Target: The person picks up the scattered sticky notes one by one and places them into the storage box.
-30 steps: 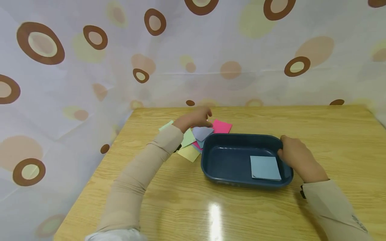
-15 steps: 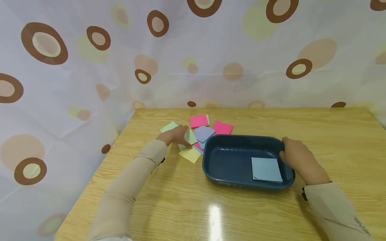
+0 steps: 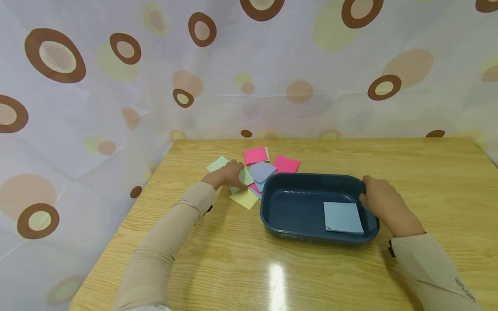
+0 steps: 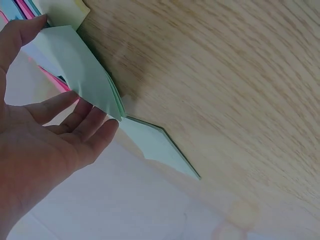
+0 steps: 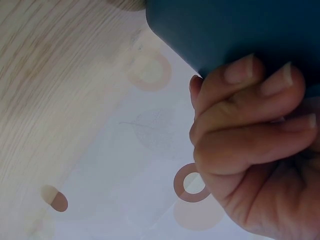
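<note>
In the head view my left hand (image 3: 227, 173) is at the pile of sticky notes, left of a dark blue plastic tray. Its thumb and fingers grip opposite edges of a pale green sticky note pad (image 4: 82, 67), whose sheets bow slightly in the left wrist view. My right hand (image 3: 383, 203) holds the right end of the tray (image 3: 295, 211), its fingers curled at the wall in the right wrist view. A light blue sticky note stack (image 3: 343, 217) lies inside the tray at the right.
Pink notes (image 3: 286, 164), a second pink pad (image 3: 256, 156), lilac notes (image 3: 261, 171) and a yellow note (image 3: 244, 198) surround the left hand. Another pale green pad (image 4: 155, 137) lies beyond its fingertips. A patterned cloth (image 3: 233, 65) hangs behind the wooden table (image 3: 229, 259).
My left hand has moved left and nearer from the back of the pile, uncovering the pink pad, and has come down on the green one. The right hand stays at the tray.
</note>
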A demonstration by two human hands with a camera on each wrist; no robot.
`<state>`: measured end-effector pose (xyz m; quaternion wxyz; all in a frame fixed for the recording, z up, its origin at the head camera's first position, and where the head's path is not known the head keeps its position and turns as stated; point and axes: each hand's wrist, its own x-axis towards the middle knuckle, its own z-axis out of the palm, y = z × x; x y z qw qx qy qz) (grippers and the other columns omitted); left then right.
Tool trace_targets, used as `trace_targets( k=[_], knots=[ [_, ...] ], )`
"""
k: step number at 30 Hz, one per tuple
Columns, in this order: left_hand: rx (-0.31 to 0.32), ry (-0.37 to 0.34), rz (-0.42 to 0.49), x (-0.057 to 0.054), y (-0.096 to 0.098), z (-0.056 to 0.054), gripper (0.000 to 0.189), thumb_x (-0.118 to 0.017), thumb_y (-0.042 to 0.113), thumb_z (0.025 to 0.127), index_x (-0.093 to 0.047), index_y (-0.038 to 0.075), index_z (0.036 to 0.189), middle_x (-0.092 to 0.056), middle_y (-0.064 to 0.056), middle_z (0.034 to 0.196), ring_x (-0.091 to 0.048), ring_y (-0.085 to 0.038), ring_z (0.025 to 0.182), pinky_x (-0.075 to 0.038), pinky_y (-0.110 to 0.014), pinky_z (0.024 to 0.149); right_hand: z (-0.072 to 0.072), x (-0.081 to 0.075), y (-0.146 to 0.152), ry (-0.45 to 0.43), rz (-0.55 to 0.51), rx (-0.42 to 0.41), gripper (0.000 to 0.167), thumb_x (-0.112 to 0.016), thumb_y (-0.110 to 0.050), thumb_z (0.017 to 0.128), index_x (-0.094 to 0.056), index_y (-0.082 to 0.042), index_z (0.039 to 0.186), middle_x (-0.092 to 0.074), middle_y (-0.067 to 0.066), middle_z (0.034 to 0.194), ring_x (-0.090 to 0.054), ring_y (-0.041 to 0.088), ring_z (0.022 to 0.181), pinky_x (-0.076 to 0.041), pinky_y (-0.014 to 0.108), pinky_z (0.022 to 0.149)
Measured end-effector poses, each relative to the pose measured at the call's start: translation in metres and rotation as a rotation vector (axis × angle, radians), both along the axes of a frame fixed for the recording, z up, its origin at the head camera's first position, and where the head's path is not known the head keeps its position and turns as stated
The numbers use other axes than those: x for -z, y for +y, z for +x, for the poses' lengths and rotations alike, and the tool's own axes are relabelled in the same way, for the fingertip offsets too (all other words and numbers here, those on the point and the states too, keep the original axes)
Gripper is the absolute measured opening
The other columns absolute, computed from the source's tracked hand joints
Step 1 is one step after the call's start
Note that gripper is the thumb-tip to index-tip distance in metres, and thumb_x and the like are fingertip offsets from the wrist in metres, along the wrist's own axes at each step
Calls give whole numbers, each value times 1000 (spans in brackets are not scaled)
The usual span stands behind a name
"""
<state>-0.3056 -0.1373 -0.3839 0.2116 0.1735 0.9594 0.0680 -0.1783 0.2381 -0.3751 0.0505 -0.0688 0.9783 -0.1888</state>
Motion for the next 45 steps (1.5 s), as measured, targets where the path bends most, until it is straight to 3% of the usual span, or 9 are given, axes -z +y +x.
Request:
trace_targets(
  k=[7,10,14,19,23,27,33,39,45],
  knots=[
    [-15,41,64,-10,-6,-3,71,-74,31,83,-43,-3,137,-46,-20,125,-45,-28,109,-45,-37,88,1,-3,-2,-10,-4,7,43,-57,1,88,-41,25,120,-54,43,103,-62,44,79,-52,48,61],
    [-12,85,130,-21,-5,-7,68,-74,29,82,-45,-4,134,-49,-19,121,-44,-28,106,-45,-35,83,1,-4,-2,-13,-4,10,43,-57,1,88,-41,25,120,-54,43,104,-62,45,80,-52,48,62],
    [45,148,222,-43,10,-5,66,-75,29,81,-47,-5,131,-51,-18,116,-44,-28,105,-44,-35,79,1,-3,-1,-17,-9,9,43,-56,1,88,-40,25,121,-54,43,104,-62,44,80,-51,48,62],
    [162,168,241,-71,57,22,75,-75,33,81,-41,-3,138,-48,-17,123,-46,-25,105,-46,-32,79,1,-2,-1,-19,-15,14,43,-56,1,88,-41,25,120,-55,42,102,-62,40,76,-51,46,61],
    [318,174,122,-80,107,53,81,-73,40,82,-36,1,143,-47,-13,126,-45,-22,106,-45,-30,82,1,-2,-2,-20,-13,16,41,-56,1,88,-42,24,119,-56,41,101,-61,37,73,-50,44,59],
    [497,161,-44,-76,156,75,75,-71,45,83,-42,5,140,-49,-9,123,-44,-18,105,-43,-26,84,1,-3,-2,-20,-4,24,41,-56,1,88,-42,24,119,-55,42,103,-61,42,78,-51,47,61],
    [625,93,-252,-53,213,78,65,-67,51,85,-48,15,136,-48,0,126,-40,-16,112,-37,-26,92,0,-6,-1,-33,4,35,40,-57,0,88,-43,23,118,-54,43,108,-61,48,88,-51,52,67],
    [688,13,-323,-37,239,80,59,-64,51,88,-50,18,135,-51,6,125,-40,-13,112,-31,-25,94,0,-7,1,-44,-11,32,39,-57,0,89,-44,23,118,-54,42,107,-61,43,80,-50,47,61],
    [711,9,-353,-26,249,85,64,-62,52,88,-45,20,141,-48,8,132,-37,-12,115,-28,-23,96,0,-6,0,-38,-16,34,42,-57,0,88,-42,24,120,-54,43,107,-61,41,78,-51,47,61]
  ],
)
